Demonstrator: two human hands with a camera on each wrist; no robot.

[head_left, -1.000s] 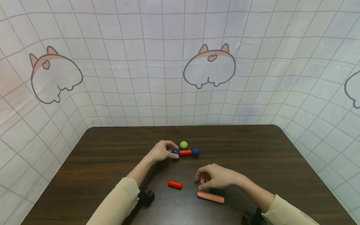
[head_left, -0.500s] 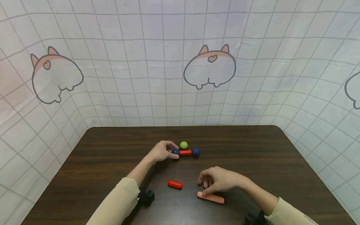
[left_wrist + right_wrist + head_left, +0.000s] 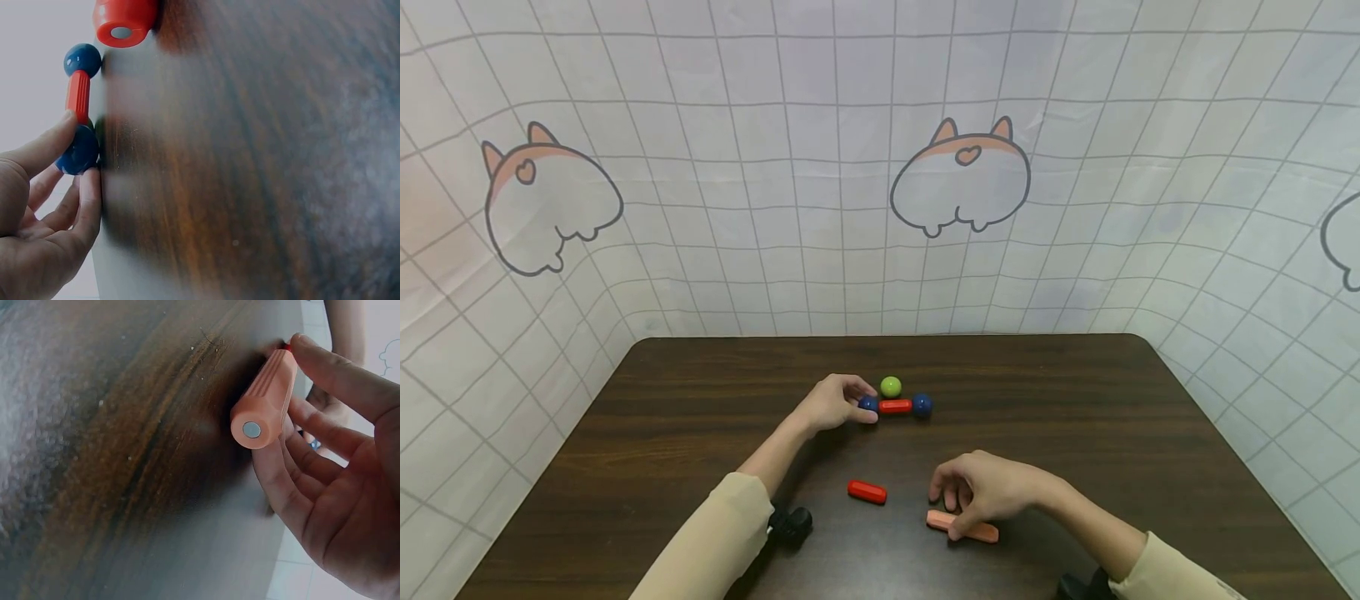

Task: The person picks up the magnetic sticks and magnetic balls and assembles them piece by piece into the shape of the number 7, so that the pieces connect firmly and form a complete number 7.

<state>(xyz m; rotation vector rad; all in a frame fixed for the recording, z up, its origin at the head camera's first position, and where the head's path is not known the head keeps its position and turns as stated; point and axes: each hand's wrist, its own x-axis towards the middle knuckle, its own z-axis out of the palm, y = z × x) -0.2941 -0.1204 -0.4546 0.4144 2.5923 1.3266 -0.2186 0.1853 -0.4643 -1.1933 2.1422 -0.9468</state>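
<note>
My left hand [image 3: 829,405] holds a dark blue ball [image 3: 78,151] between thumb and fingers. That ball sits at the left end of a short red rod [image 3: 895,407], and a second blue ball [image 3: 922,406] is at its right end. Over an orange ribbed rod [image 3: 981,532], my right hand [image 3: 996,490] has its thumb on the near side and fingers on the far side. The right wrist view shows the rod gripped close to the tabletop, a silver metal disc [image 3: 251,429] in its end. The right fingertips are partly hidden behind it.
A green ball [image 3: 891,387] lies just behind the joined red rod. Another red rod [image 3: 867,492] lies loose between the two arms. Everything rests on a dark wood table [image 3: 700,367], with a white grid-patterned curtain [image 3: 775,208] behind it.
My right hand has moved slightly nearer and down to the orange rod, and its thumb has come over to the rod's near side. The left hand holds its place.
</note>
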